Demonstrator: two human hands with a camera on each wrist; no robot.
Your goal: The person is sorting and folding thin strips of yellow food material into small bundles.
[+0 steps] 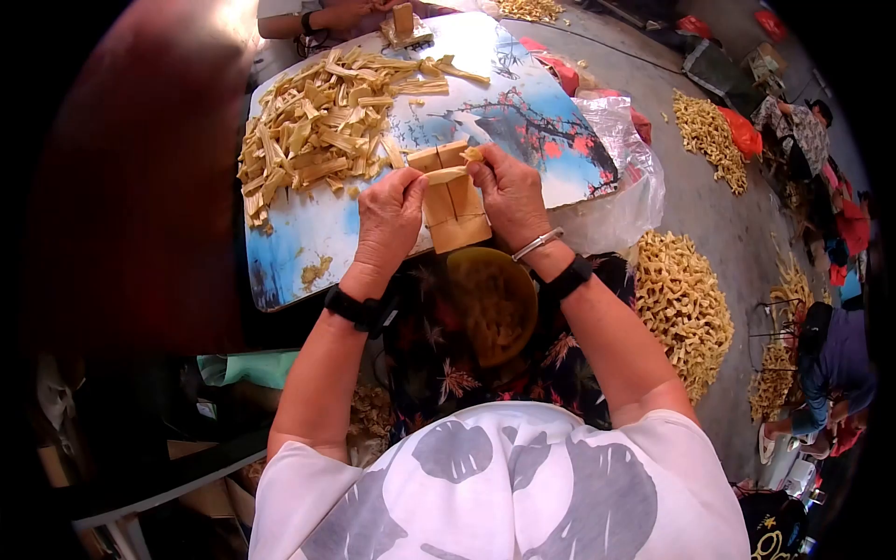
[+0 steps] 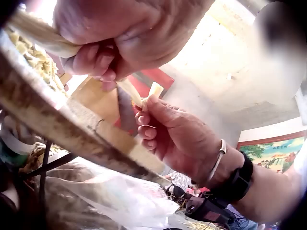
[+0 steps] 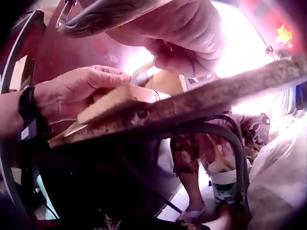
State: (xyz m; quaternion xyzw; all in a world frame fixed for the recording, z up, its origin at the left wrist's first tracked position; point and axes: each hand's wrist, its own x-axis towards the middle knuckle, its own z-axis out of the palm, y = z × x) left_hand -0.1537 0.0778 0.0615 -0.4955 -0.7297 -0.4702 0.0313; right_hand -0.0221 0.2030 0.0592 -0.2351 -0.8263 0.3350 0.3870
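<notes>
A pale yellow strip [image 1: 446,175] stretches between both hands above the table's near edge. My left hand [image 1: 390,213] pinches one end between thumb and curled fingers. At the other end my right hand [image 1: 513,194] pinches the strip, where a folded, knot-like bit [image 2: 145,101] stands out beside the thumb in the left wrist view. Below the hands lies a wooden block [image 1: 457,229] with a dark line down its middle, at the table edge. Left of it, a heap of loose yellow strips [image 1: 313,121] covers part of the table.
The painted table [image 1: 551,177] ends just before my lap. A yellowish bowl [image 1: 513,308] with pieces in it sits under the hands. Piles of knotted pieces [image 1: 686,313] lie on the floor at right, near a clear plastic bag [image 1: 621,201]. Another person's hand [image 1: 345,16] is across the table.
</notes>
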